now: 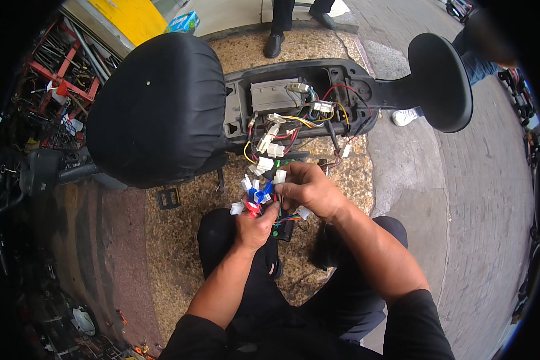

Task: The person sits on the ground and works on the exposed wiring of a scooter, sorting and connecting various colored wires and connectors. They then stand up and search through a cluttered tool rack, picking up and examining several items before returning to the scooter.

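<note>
Pinching a white plug (pixel 279 176) between thumb and fingers, the right hand (pixel 312 192) was at centre frame — just beside the left hand (pixel 257 231), which clasped bunched plugs (pixel 259 195); a black seat (pixel 156 111) filled the upper left.

both hands (pixel 258 229) (pixel 311 191) curled, close together

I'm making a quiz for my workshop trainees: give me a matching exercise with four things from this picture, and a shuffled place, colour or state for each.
Column one:
1. right hand
2. grey box
3. seat
4. yellow panel

Column two:
A. black and partly wrinkled
B. reaches the picture's top edge
C. pinching a white connector
D. inside the open compartment

Pairs: 1-C, 2-D, 3-A, 4-B
</note>
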### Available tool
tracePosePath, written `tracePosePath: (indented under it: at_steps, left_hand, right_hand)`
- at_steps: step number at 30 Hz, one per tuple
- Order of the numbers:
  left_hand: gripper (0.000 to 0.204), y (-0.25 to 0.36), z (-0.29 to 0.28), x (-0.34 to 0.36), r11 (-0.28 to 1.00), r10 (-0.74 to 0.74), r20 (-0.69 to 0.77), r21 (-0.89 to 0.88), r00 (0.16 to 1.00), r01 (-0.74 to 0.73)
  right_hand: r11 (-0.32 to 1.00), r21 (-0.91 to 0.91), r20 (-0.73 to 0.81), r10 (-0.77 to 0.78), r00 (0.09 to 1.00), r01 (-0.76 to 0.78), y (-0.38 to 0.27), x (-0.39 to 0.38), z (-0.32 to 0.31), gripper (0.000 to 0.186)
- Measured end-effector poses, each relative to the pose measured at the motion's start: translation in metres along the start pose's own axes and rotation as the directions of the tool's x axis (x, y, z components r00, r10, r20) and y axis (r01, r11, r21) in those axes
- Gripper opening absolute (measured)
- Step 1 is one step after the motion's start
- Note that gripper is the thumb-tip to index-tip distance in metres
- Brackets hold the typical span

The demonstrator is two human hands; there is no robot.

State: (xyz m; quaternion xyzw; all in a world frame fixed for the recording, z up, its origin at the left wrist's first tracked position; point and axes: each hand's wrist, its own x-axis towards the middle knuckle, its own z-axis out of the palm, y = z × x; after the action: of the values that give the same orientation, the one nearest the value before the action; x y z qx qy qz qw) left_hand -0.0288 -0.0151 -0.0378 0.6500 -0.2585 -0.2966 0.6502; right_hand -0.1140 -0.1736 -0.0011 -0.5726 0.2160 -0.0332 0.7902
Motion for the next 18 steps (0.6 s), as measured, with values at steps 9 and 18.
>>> tracePosePath:
  at_steps: [9,18]
  left_hand:
    - [0.024,-0.002,0.003,0.003,0.987,0.017,-0.052,-0.16,0.998,-0.025]
    - [0.028,0.006,0.005,0.005,0.927,-0.11,-0.059,-0.367,0.992,0.081]
  right_hand:
    - [0.943,-0.306,-0.093,-0.17,0.981,0.134,0.014,0.007,0.005,0.043]
    - [0.993,-0.111,0.013,-0.041,0.999,0.042,0.003,0.006,-0.001,0.049]
